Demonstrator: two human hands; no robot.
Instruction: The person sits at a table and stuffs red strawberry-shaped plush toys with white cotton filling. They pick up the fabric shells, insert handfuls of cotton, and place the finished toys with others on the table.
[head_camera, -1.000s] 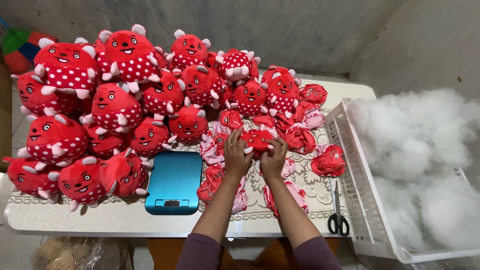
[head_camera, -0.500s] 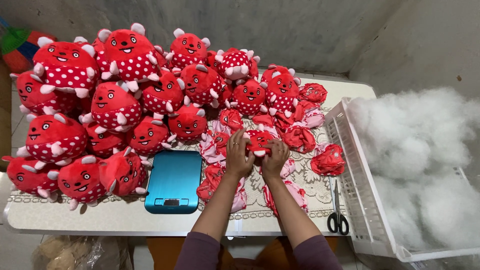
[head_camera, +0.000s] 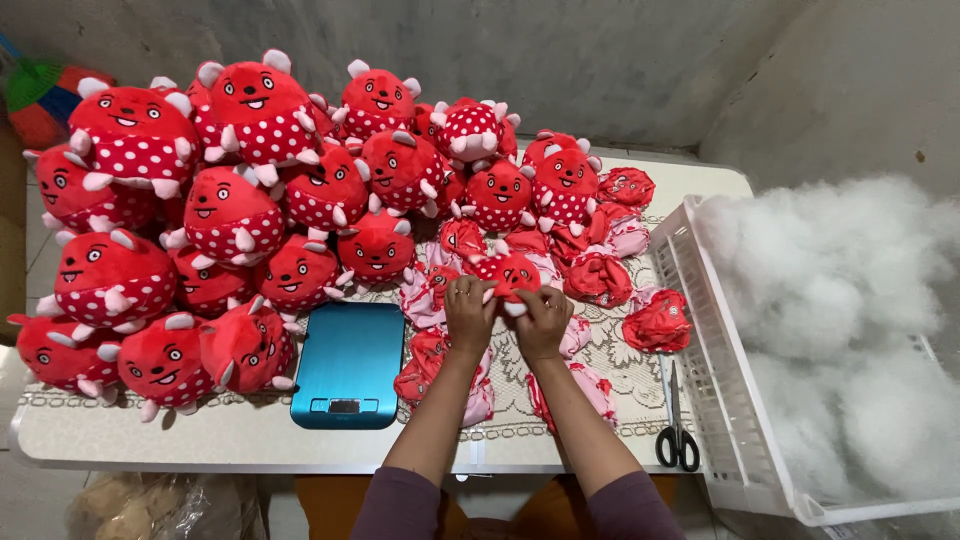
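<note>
Both my hands meet over the middle of the table on one small red plush toy skin (head_camera: 510, 274) with a face and pale spikes. My left hand (head_camera: 468, 312) grips its left side, and my right hand (head_camera: 543, 320) grips its right and lower edge. The skin looks flat and limp. Under and around my hands lie several more unstuffed red and pink skins (head_camera: 598, 276). A crowd of stuffed red spotted plush toys (head_camera: 232, 213) fills the left and back of the table.
A blue digital scale (head_camera: 350, 362) lies just left of my left arm. Black scissors (head_camera: 676, 418) rest near the front right edge. A white plastic crate (head_camera: 718, 400) of white stuffing fibre (head_camera: 850, 310) stands at the right. A lace cloth covers the table (head_camera: 230, 435).
My hands stay on the same red skin and have shifted only slightly, working it between the fingers. Nothing else has moved.
</note>
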